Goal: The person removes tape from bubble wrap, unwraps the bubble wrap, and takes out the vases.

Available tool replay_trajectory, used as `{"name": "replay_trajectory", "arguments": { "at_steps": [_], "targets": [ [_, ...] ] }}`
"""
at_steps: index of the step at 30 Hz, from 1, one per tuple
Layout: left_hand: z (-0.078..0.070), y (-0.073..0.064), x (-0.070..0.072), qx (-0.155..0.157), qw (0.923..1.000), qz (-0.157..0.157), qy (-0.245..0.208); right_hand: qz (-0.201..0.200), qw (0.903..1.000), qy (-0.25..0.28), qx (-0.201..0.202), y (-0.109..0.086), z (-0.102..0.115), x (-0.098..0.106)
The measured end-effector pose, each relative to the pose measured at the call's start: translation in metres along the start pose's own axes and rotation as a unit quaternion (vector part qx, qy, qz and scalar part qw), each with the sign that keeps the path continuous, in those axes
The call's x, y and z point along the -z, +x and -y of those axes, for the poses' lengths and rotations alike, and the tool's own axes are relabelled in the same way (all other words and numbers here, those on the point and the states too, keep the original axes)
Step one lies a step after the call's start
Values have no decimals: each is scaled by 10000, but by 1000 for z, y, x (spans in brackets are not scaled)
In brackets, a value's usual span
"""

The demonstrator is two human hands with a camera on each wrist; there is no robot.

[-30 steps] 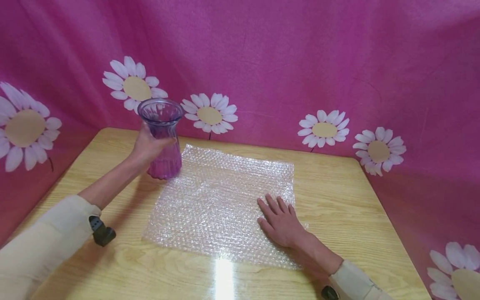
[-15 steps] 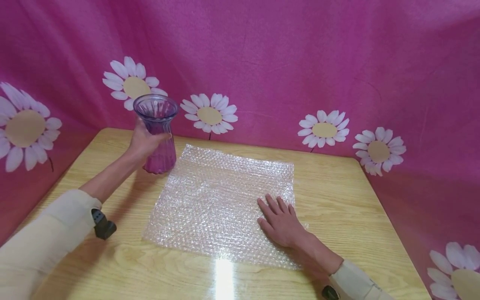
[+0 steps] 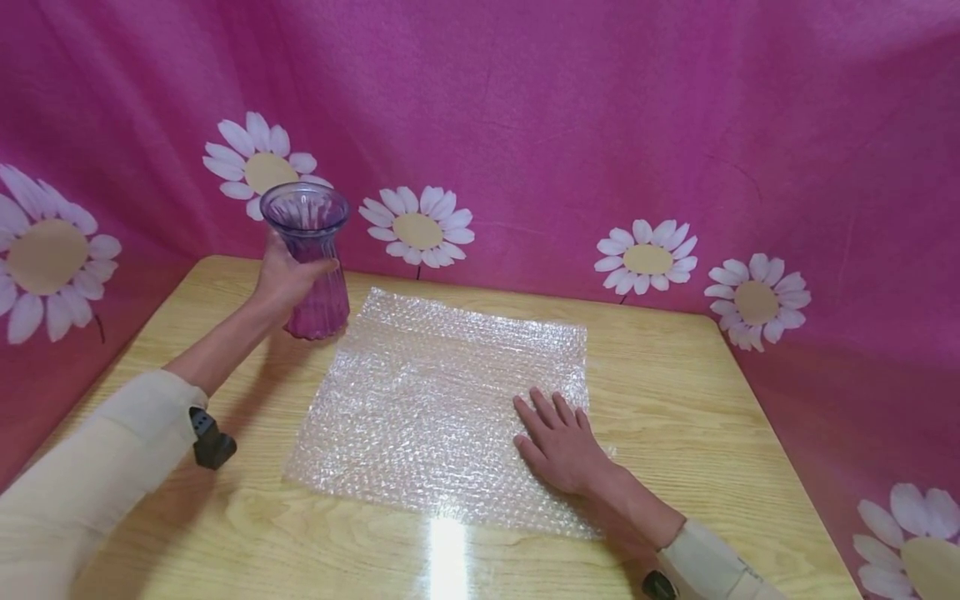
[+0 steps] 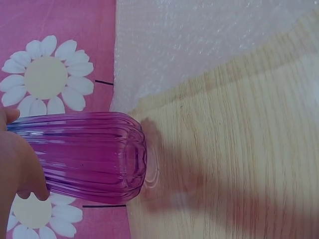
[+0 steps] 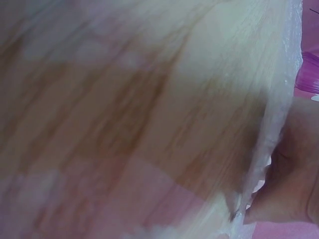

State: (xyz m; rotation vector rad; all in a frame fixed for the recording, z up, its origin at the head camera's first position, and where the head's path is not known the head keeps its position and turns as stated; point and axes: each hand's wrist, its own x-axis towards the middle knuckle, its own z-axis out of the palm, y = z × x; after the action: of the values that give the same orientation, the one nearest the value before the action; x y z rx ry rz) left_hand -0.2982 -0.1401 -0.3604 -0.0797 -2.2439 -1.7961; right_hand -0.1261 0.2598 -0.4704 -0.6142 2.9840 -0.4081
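Observation:
A purple fluted glass vase (image 3: 322, 300) with a bluish flared rim stands upright at the table's back left. My left hand (image 3: 287, 279) grips it round the narrow neck, thumb across the front. In the left wrist view the base of the vase (image 4: 94, 154) is at or just above the wood; I cannot tell whether it touches. To its right lies a flat sheet of clear bubble wrap (image 3: 442, 408). On the sheet's right side rests my right hand (image 3: 564, 450), palm down with fingers spread. The right wrist view shows that hand (image 5: 294, 169) at the wrap's edge.
The light wooden table (image 3: 675, 417) carries a bright glare spot near its front. Behind and beside it hangs a magenta cloth (image 3: 525, 125) printed with large white daisies. Dark camera mounts (image 3: 213, 446) sit at the cuffs of the pale sleeves (image 3: 112, 467).
My left hand has carried the vase a little to the left and back, off the bubble wrap's left edge. The right hand and the sheet have stayed put.

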Motion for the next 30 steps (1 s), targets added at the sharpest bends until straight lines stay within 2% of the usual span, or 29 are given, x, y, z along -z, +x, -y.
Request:
{"name": "replay_trajectory", "arguments": {
  "at_steps": [11,20,30],
  "targets": [
    [8,7,-1,-97,9997,-193,-80,187,9997,-109,-150,1,0,1],
    [13,10,-2,-303,9986,-246,-355,255,9994,-190,-136,1,2,3],
    [17,12,-3,-353,9984,-346,-288,250,9994,-187,-137,0,2,3]
  ]
}}
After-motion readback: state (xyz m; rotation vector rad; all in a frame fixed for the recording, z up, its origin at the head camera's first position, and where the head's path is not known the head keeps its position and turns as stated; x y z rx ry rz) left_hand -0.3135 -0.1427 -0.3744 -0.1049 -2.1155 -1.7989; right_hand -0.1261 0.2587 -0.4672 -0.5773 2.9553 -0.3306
